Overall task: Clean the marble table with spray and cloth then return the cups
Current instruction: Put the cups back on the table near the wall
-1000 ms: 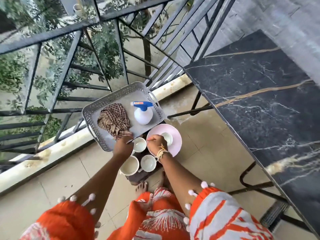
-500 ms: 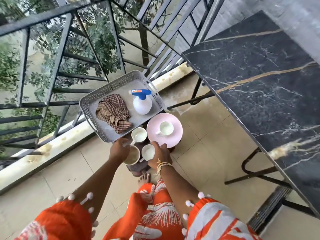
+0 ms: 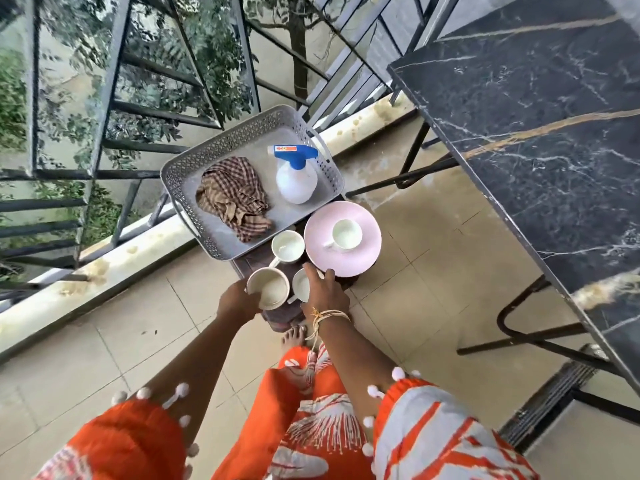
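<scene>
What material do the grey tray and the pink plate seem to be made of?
Grey tray: probably moulded plastic with a matte finish, given its perforated lattice walls. Pink plate: likely glazed ceramic, smooth with a soft sheen, though melamine is possible.

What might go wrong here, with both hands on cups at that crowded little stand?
The left hand grips a cup by its side only, so it could slip and break on the tiled floor.
The right hand covers another cup right beside the pink plate, which seems to overhang the stand's edge; a knock might tip it and the cup on it.
The grey tray also looks to overhang the stand.
</scene>
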Demonstrator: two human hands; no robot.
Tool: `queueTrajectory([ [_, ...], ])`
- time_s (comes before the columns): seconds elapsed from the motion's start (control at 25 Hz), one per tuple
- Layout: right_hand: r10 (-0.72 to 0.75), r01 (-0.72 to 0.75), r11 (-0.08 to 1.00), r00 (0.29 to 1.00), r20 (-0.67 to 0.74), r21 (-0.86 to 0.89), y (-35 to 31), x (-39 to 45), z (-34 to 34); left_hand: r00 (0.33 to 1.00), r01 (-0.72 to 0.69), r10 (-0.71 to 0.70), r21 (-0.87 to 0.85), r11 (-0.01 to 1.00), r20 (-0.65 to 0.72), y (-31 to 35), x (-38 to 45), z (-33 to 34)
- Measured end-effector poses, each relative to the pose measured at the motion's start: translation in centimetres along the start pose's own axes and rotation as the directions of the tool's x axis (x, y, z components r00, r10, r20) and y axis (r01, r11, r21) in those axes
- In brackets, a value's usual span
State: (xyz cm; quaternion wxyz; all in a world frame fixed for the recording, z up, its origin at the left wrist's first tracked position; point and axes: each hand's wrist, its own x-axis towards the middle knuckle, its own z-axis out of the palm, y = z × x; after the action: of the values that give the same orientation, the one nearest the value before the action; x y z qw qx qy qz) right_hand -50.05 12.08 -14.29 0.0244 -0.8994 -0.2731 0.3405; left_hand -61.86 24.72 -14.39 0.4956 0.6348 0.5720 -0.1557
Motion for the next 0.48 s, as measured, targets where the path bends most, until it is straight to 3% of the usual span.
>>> queueTrajectory([
  [0.24,-0.047,0.047,0.997,0.999,-0.008,0.059,1.1,-1.7,-0.8,0.993,0.094,-0.098,-0.058,0.994,-0.063,0.0,-1.4,0.4],
  [0.4,-0.096,0.085,0.981,0.994,0.055,0.176,3.1,-3.6,-3.2,0.977,0.213,-0.213,-0.127,0.969,0.014,1.4,-4.1,-0.2],
  [0.48,-0.100,0.094,0.973,0.995,0.019,0.209,4.0,-4.3,-5.3,0.979,0.200,-0.194,-0.130,0.971,0.053,3.5,-5.1,-0.9],
])
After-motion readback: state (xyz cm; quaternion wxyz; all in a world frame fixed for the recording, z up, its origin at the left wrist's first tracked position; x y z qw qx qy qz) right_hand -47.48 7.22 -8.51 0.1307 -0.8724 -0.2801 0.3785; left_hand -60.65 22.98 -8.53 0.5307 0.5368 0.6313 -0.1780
